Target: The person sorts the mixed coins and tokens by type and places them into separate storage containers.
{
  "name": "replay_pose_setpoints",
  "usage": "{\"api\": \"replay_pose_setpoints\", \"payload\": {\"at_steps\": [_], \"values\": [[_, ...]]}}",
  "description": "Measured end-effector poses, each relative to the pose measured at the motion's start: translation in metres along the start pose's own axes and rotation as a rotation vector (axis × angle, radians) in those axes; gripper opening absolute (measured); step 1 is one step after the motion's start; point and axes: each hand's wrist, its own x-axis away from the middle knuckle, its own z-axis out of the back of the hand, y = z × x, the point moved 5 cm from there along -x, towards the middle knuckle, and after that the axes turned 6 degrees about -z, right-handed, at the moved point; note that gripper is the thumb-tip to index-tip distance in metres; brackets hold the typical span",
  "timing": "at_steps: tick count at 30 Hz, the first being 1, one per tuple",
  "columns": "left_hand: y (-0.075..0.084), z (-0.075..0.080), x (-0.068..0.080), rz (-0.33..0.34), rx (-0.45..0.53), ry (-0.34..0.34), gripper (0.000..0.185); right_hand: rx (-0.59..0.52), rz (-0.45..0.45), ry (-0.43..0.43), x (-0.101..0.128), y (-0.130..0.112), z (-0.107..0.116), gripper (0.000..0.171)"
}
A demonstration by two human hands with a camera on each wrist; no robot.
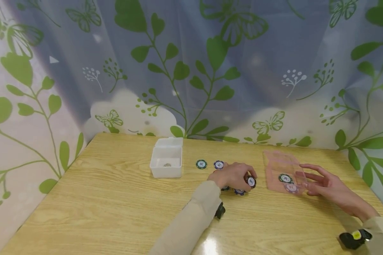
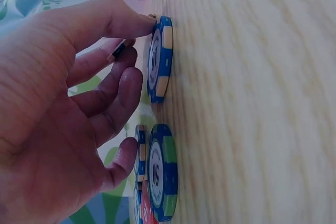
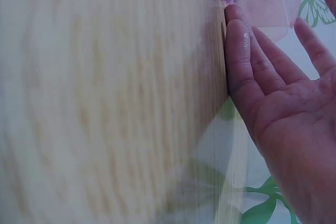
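My left hand pinches a dark poker chip above the table. In the left wrist view the chip's edge shows between the fingers, and the thumb lies close to a blue poker chip beneath it. Other chips, partly hidden by this hand, include a blue-and-green one. On the right stands a see-through pink box with a green-edged chip and another chip in it. My right hand is at the box's right side, fingers extended; whether all of them touch it I cannot tell.
A white box with its lid raised stands left of the chips, a small round object inside. A green chip and a blue chip lie behind my left hand. A patterned curtain hangs behind the wooden table.
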Motion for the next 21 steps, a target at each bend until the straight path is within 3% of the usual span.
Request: {"api": "replay_pose_setpoints", "payload": {"at_steps": [10,21], "values": [[-0.0017,-0.0008,0.0013,0.006,-0.008,0.016,0.028,-0.025,0.034,-0.020,0.0002,0.0007,-0.0007,0.058],[-0.0033,0.0012,0.0006,-0.035,0.041,0.045,0.030,-0.005,0.000,-0.008,0.0009,0.0015,-0.0001,0.058]]}}
